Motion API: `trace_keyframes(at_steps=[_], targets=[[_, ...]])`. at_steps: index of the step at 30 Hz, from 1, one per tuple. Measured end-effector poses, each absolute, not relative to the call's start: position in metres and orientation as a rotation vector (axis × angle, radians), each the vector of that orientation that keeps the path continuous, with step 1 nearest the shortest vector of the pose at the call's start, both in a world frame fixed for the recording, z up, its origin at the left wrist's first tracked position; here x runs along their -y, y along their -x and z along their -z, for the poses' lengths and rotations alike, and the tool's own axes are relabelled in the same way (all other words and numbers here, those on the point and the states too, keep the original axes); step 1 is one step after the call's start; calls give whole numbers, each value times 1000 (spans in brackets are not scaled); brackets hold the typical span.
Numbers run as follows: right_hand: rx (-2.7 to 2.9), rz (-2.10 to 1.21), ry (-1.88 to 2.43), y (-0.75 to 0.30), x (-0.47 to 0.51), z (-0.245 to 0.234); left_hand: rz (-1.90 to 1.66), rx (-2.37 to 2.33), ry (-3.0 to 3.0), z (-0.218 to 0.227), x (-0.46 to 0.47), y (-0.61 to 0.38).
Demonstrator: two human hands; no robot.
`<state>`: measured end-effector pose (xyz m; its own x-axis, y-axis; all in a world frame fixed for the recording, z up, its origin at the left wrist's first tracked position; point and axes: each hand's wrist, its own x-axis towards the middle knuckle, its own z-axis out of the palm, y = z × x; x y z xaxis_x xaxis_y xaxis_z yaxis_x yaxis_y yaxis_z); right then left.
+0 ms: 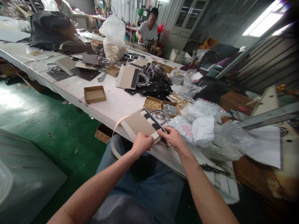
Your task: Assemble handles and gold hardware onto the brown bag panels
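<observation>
A flat beige panel (137, 123) with a dark strip and pale patches along one side lies tilted at the table's near edge. My left hand (143, 142) is closed on its near edge, knuckles up. At the near right corner my right hand (172, 137) grips the panel, its thumb pressed on top and the other fingers underneath, partly hidden. A light strap (113, 141) curves from the panel's left side down over my lap. Just past the panel sit a small box of gold-coloured fittings (152, 103) and one of silver-coloured fittings (170, 109).
Beyond lie similar stacked panels (126, 77), a shallow cardboard box (95, 94) and black studded pieces (151, 89). Crumpled plastic bags (203, 124) crowd the right side, near a metal bar (268, 115). A person (149, 31) sits at the far side. A large pale bin (28, 177) stands left.
</observation>
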<state>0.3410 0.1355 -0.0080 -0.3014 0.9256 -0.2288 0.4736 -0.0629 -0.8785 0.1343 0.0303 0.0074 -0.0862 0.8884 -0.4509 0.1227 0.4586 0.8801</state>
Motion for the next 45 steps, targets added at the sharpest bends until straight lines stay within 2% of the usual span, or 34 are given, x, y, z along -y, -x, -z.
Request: trace_keyframes(at_steps=[10,17,24,37,45], targets=[[2073,-1040,1473,-335,-139,-5,-842,-1587,-1090,6,-27,-136],[2172,-1023,1484,-336,-139,-11,-777,-1677,-1177,-4,-27,-136],[2167,-646,1483,-334,-137,-15,-747,-1814,-1417,-11,-18,-143],[2347,-921,1364,-334,-147,-15,-558,-1863,-2011,-17,-2,-172],[2450,-911,1270,-345,-159,1,-504,-1845,-2150,-8,7,-178]])
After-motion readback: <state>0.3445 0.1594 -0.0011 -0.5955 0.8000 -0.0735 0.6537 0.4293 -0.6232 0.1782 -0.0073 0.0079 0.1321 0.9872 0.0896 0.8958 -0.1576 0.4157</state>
